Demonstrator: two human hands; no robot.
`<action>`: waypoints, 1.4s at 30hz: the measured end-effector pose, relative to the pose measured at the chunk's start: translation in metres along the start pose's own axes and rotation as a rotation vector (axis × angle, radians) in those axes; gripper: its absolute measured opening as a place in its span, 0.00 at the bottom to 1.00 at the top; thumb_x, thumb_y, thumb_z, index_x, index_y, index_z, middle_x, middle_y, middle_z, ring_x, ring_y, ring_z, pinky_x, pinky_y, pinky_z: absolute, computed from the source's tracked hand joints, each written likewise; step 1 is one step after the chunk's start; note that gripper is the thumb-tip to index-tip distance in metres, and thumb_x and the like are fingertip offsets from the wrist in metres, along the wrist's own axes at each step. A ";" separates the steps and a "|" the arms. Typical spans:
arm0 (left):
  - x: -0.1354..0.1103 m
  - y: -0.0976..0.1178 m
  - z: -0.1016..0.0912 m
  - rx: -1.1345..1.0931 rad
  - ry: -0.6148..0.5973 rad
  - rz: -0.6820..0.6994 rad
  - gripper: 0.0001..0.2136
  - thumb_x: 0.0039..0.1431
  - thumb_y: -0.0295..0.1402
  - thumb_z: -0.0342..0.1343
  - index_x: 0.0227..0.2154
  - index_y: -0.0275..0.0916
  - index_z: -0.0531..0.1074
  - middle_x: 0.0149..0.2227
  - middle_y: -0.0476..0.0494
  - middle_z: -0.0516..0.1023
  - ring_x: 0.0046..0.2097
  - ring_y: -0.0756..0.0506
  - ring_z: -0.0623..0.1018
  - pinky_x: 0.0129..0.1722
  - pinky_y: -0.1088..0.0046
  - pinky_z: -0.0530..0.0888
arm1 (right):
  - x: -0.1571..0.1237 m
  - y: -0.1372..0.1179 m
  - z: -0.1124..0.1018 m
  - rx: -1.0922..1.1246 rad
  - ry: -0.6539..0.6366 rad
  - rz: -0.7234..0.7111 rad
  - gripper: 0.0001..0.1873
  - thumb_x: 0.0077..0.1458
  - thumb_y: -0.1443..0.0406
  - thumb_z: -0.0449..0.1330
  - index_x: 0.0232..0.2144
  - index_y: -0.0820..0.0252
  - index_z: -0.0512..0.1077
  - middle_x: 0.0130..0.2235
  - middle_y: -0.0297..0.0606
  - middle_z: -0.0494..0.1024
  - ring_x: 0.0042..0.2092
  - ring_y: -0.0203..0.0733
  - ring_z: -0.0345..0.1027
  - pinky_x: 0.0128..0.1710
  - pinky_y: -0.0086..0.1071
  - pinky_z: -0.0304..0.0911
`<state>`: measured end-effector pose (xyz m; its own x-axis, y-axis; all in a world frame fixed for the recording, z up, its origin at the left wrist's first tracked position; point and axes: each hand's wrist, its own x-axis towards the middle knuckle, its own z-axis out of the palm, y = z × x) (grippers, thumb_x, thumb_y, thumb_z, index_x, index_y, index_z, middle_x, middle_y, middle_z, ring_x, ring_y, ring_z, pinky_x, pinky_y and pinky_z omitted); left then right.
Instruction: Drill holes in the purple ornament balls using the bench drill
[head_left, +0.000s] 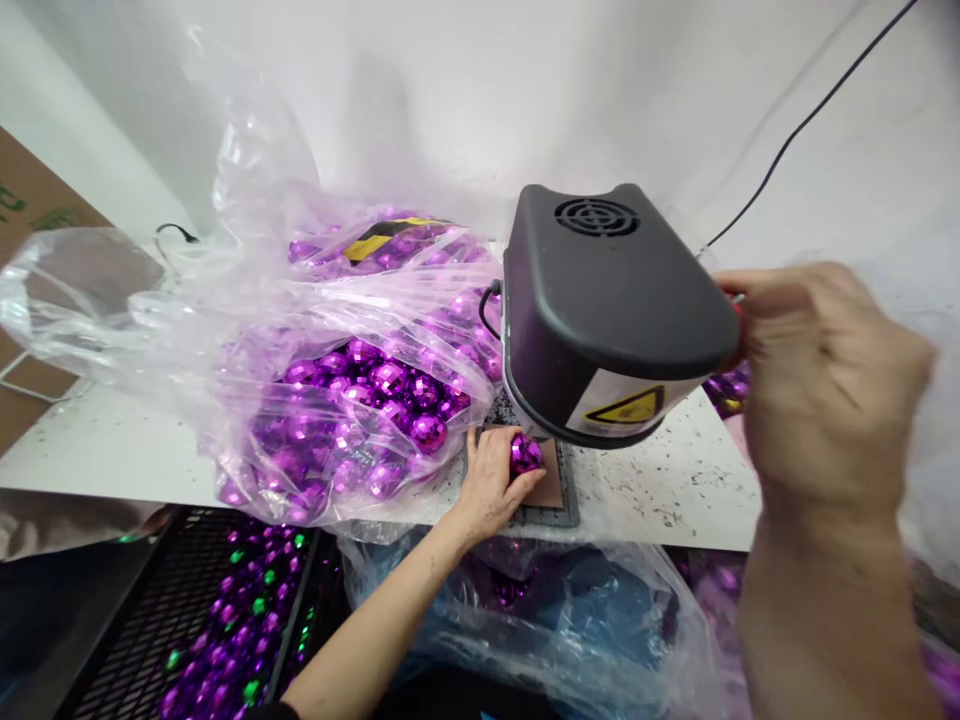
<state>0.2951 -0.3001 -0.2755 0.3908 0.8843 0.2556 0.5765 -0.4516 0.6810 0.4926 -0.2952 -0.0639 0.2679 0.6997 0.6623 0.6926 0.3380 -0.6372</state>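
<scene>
My left hand has its fingers around a shiny purple faceted ball, which rests over a brown pad on the dark base plate. Above it juts the dark grey head of a machine, with a round vent on top and a yellow warning label. At the right side of that head, my right hand is closed on a handle that is mostly hidden, with a bit of red showing by the fingers. Left of my left hand, a clear plastic bag is full of similar purple balls.
The white table is sprinkled with dark flecks. Below its front edge hangs a plastic bag with blue in it. A black mesh crate at lower left holds purple and green beads. A cardboard box stands at far left. A black cable runs up the wall.
</scene>
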 end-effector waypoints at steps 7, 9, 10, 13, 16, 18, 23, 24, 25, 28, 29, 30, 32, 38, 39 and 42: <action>0.002 0.002 -0.003 -0.027 -0.022 -0.013 0.22 0.69 0.41 0.55 0.61 0.40 0.60 0.58 0.36 0.73 0.63 0.37 0.69 0.71 0.43 0.49 | 0.008 -0.001 0.010 -0.054 -0.061 0.108 0.22 0.61 0.51 0.57 0.26 0.65 0.68 0.21 0.30 0.58 0.26 0.23 0.50 0.28 0.26 0.47; 0.002 0.003 -0.004 -0.039 -0.026 -0.020 0.21 0.68 0.40 0.54 0.60 0.41 0.61 0.58 0.36 0.72 0.63 0.37 0.69 0.71 0.43 0.49 | -0.003 -0.005 0.008 -0.097 -0.018 0.086 0.20 0.62 0.53 0.57 0.27 0.63 0.69 0.22 0.29 0.60 0.26 0.23 0.51 0.28 0.26 0.48; 0.002 0.004 -0.005 -0.046 -0.027 -0.025 0.21 0.68 0.40 0.54 0.60 0.41 0.61 0.58 0.35 0.72 0.63 0.37 0.69 0.71 0.43 0.49 | -0.011 -0.006 0.006 -0.125 0.011 0.064 0.19 0.62 0.53 0.56 0.27 0.62 0.69 0.22 0.30 0.61 0.26 0.23 0.52 0.28 0.26 0.49; 0.001 0.004 -0.006 -0.066 -0.037 -0.033 0.20 0.68 0.40 0.54 0.59 0.40 0.62 0.57 0.36 0.73 0.61 0.38 0.70 0.71 0.43 0.49 | -0.044 -0.003 0.001 -0.203 0.100 -0.018 0.14 0.62 0.57 0.57 0.29 0.59 0.71 0.22 0.30 0.62 0.25 0.25 0.51 0.26 0.27 0.49; 0.001 0.005 -0.007 -0.077 -0.062 -0.028 0.20 0.69 0.40 0.52 0.60 0.40 0.62 0.57 0.35 0.73 0.61 0.38 0.70 0.71 0.42 0.48 | -0.080 0.005 0.000 -0.210 0.161 -0.049 0.07 0.59 0.61 0.60 0.33 0.58 0.74 0.27 0.33 0.68 0.27 0.26 0.57 0.28 0.29 0.52; 0.001 0.005 -0.007 -0.087 -0.079 -0.027 0.21 0.69 0.40 0.51 0.61 0.39 0.62 0.57 0.34 0.73 0.62 0.37 0.69 0.70 0.41 0.48 | -0.098 0.009 0.001 -0.209 0.173 -0.026 0.07 0.59 0.61 0.60 0.36 0.59 0.74 0.29 0.34 0.72 0.28 0.27 0.59 0.30 0.30 0.55; 0.001 0.005 -0.007 -0.104 -0.088 -0.044 0.20 0.69 0.42 0.51 0.59 0.39 0.64 0.57 0.34 0.74 0.61 0.36 0.70 0.70 0.41 0.48 | -0.115 0.014 0.009 -0.211 0.142 0.047 0.06 0.60 0.63 0.57 0.37 0.58 0.72 0.30 0.37 0.72 0.28 0.28 0.59 0.28 0.30 0.53; 0.001 0.004 -0.007 -0.106 -0.082 -0.046 0.20 0.69 0.42 0.51 0.59 0.40 0.65 0.56 0.34 0.74 0.61 0.36 0.70 0.71 0.41 0.48 | -0.116 0.016 0.011 -0.191 0.127 0.036 0.05 0.60 0.64 0.56 0.34 0.59 0.72 0.29 0.36 0.71 0.28 0.27 0.58 0.28 0.30 0.52; 0.001 0.004 -0.006 -0.108 -0.075 -0.047 0.20 0.69 0.42 0.51 0.59 0.40 0.65 0.55 0.34 0.75 0.61 0.36 0.71 0.71 0.41 0.48 | -0.117 0.018 0.012 -0.168 0.121 0.022 0.06 0.60 0.66 0.56 0.32 0.60 0.71 0.29 0.36 0.70 0.27 0.26 0.57 0.27 0.29 0.50; 0.001 0.004 -0.006 -0.113 -0.066 -0.044 0.21 0.68 0.44 0.52 0.59 0.40 0.65 0.55 0.35 0.75 0.61 0.36 0.71 0.71 0.42 0.48 | -0.120 0.026 0.017 -0.106 0.131 -0.058 0.06 0.58 0.70 0.55 0.32 0.61 0.72 0.29 0.35 0.69 0.28 0.26 0.59 0.28 0.28 0.52; 0.001 0.004 -0.006 -0.112 -0.066 -0.043 0.21 0.68 0.44 0.51 0.59 0.40 0.65 0.56 0.35 0.75 0.61 0.36 0.71 0.71 0.42 0.48 | -0.120 0.028 0.019 -0.089 0.152 -0.087 0.07 0.57 0.71 0.55 0.34 0.60 0.73 0.29 0.35 0.69 0.29 0.26 0.60 0.28 0.27 0.54; 0.001 0.003 -0.006 -0.108 -0.069 -0.040 0.21 0.68 0.44 0.51 0.58 0.40 0.65 0.56 0.35 0.75 0.61 0.36 0.71 0.71 0.42 0.48 | -0.121 0.030 0.021 -0.077 0.168 -0.107 0.08 0.57 0.72 0.55 0.36 0.60 0.74 0.29 0.35 0.69 0.30 0.27 0.62 0.29 0.27 0.54; 0.001 0.004 -0.006 -0.097 -0.081 -0.039 0.21 0.68 0.44 0.51 0.58 0.40 0.65 0.57 0.34 0.74 0.62 0.35 0.70 0.71 0.41 0.50 | -0.122 0.031 0.025 -0.069 0.197 -0.133 0.09 0.57 0.73 0.55 0.35 0.60 0.74 0.29 0.35 0.68 0.31 0.28 0.62 0.30 0.27 0.55; 0.000 0.004 -0.003 -0.071 -0.084 -0.046 0.21 0.67 0.42 0.53 0.60 0.42 0.64 0.57 0.34 0.74 0.62 0.34 0.71 0.69 0.42 0.58 | -0.125 0.033 0.035 -0.102 0.270 -0.147 0.09 0.59 0.71 0.54 0.27 0.62 0.70 0.27 0.37 0.67 0.32 0.31 0.62 0.32 0.28 0.56; 0.000 0.004 -0.002 -0.067 -0.078 -0.045 0.21 0.67 0.42 0.53 0.60 0.42 0.64 0.57 0.34 0.74 0.62 0.34 0.71 0.69 0.41 0.58 | -0.126 0.034 0.036 -0.104 0.279 -0.150 0.09 0.59 0.70 0.54 0.27 0.62 0.70 0.26 0.37 0.67 0.32 0.32 0.62 0.31 0.29 0.56; 0.000 0.004 -0.001 -0.061 -0.068 -0.044 0.21 0.67 0.43 0.52 0.59 0.40 0.64 0.56 0.33 0.74 0.61 0.34 0.72 0.68 0.40 0.57 | -0.128 0.039 0.040 -0.105 0.342 -0.176 0.11 0.61 0.65 0.55 0.27 0.61 0.71 0.24 0.37 0.67 0.31 0.32 0.61 0.31 0.30 0.56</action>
<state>0.2967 -0.3015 -0.2722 0.4154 0.8919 0.1788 0.5504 -0.4030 0.7312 0.4588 -0.3460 -0.1891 0.3338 0.3810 0.8622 0.8080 0.3555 -0.4699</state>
